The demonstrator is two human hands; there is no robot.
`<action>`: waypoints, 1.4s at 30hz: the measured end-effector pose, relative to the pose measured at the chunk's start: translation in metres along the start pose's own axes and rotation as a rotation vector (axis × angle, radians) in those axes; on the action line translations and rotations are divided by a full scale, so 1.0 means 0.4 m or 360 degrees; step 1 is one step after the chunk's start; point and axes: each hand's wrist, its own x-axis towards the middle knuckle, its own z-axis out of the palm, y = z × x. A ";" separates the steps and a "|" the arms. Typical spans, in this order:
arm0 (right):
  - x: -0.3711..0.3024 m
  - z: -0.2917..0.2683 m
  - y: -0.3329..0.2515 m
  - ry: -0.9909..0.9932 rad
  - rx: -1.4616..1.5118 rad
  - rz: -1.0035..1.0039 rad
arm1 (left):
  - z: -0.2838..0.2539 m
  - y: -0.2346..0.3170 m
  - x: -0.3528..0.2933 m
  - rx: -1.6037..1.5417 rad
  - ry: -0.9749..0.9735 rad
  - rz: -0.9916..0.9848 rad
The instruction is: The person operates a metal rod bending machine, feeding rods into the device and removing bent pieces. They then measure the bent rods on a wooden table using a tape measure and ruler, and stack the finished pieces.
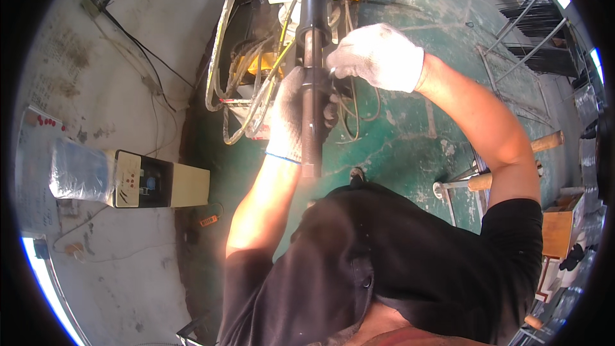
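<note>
A dark metal shaft (312,118) with a threaded near end points toward me from a black cylinder (314,9) on a machine. My left hand (288,115), in a white knit glove, is wrapped round the shaft from below, its fingertips showing on the right side. Just above that grip, a dark collar (314,78) sits round the shaft. My right hand (377,57), also gloved, is closed beside the collar, thumb and fingers pressed together. What it pinches, if anything, is too small to make out.
Yellow and grey hoses (259,99) loop down at the machine's left. A water dispenser (160,179) stands against the left wall. To the right are a metal frame with wooden handles (480,182) and a rack of dark rods (535,19). The green floor (410,122) is scuffed.
</note>
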 end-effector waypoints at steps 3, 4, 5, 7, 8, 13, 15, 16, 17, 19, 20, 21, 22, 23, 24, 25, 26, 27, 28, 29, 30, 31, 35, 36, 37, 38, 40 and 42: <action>-0.030 -0.007 0.032 -0.0102 0.0081 0.0362 | -0.023 -0.007 0.004 -0.0093 -0.0073 0.0041; -0.050 -0.005 0.063 -0.0143 0.0010 0.0470 | -0.028 -0.009 0.010 -0.0119 -0.0110 0.0069; -0.071 0.008 0.081 -0.0184 -0.0062 0.0578 | -0.033 -0.010 0.014 -0.0145 -0.0147 0.0097; -0.089 0.024 0.059 0.0103 -0.0152 0.0523 | -0.033 -0.007 0.015 -0.0153 -0.0181 0.0055; -0.093 0.024 0.049 0.0096 -0.0173 0.0589 | -0.025 -0.006 0.017 -0.0161 -0.0185 0.0055; -0.092 0.001 -0.109 -0.0069 -0.0202 0.1326 | 0.001 -0.005 0.012 -0.0066 -0.0074 0.0067; -0.064 -0.023 -0.231 -0.0238 -0.0238 0.1669 | -0.008 -0.006 0.015 -0.0077 -0.0114 0.0119; -0.066 -0.025 -0.274 -0.0291 -0.0243 0.1773 | -0.007 -0.009 0.014 -0.0097 -0.0122 0.0125; -0.071 -0.021 -0.310 -0.0344 -0.0247 0.1874 | -0.006 -0.011 0.009 -0.0118 -0.0128 0.0135; -0.091 -0.023 -0.337 -0.0391 -0.0398 0.1768 | 0.012 -0.013 0.007 -0.0098 -0.0104 0.0144; -0.088 -0.032 -0.341 -0.0484 -0.0378 0.1811 | 0.014 -0.015 0.003 -0.0088 -0.0090 0.0154; -0.078 -0.043 -0.323 -0.0576 -0.0351 0.1829 | 0.009 -0.019 -0.002 0.0023 -0.0174 0.0217; -0.059 -0.055 -0.302 -0.0486 -0.0308 0.1703 | 0.004 -0.016 -0.005 0.0059 -0.0135 0.0182; -0.030 -0.067 -0.283 -0.0397 -0.0262 0.1575 | 0.001 -0.007 0.002 0.0095 -0.0094 0.0147; -0.019 -0.068 -0.289 -0.0331 -0.0193 0.1493 | 0.002 -0.012 0.001 0.0021 -0.0060 0.0148; -0.015 -0.063 -0.295 -0.0254 -0.0132 0.1421 | 0.009 -0.016 0.002 -0.0045 -0.0036 0.0142; -0.017 -0.031 -0.257 -0.0047 0.0038 0.1272 | 0.004 -0.018 0.004 -0.0129 -0.0079 0.0072; -0.002 -0.005 -0.225 0.0056 0.0146 0.1177 | -0.004 -0.010 0.003 -0.0052 -0.0135 0.0093; 0.008 0.009 -0.211 0.0021 0.0074 0.1118 | -0.008 -0.011 0.005 -0.0113 -0.0110 0.0106; 0.013 0.019 -0.202 -0.0013 0.0001 0.1058 | -0.009 -0.015 0.005 -0.0175 -0.0084 0.0119; 0.012 0.025 -0.195 0.0022 0.0029 0.1073 | -0.007 -0.015 0.007 -0.0157 -0.0055 0.0111; 0.008 0.031 -0.191 0.0056 0.0057 0.1088 | -0.005 -0.015 0.004 -0.0139 -0.0025 0.0104; 0.000 0.025 -0.172 0.0221 0.0083 0.0980 | 0.003 -0.015 -0.005 0.0183 0.0059 0.0162; -0.002 0.005 -0.177 0.0350 -0.0020 0.0886 | -0.013 -0.014 -0.001 0.0164 -0.0087 0.0092; -0.006 -0.018 -0.187 0.0473 -0.0110 0.0776 | -0.004 -0.011 -0.002 0.0160 -0.0064 0.0118; -0.003 -0.039 -0.189 0.0597 -0.0199 0.0666 | 0.013 -0.005 -0.006 0.0156 -0.0042 0.0142; -0.003 -0.048 -0.121 0.0456 0.0030 0.0746 | 0.015 -0.008 0.002 0.0078 0.0066 0.0166; -0.022 -0.035 -0.088 0.0329 0.0308 0.0791 | 0.005 -0.018 -0.010 0.0026 0.0042 0.0143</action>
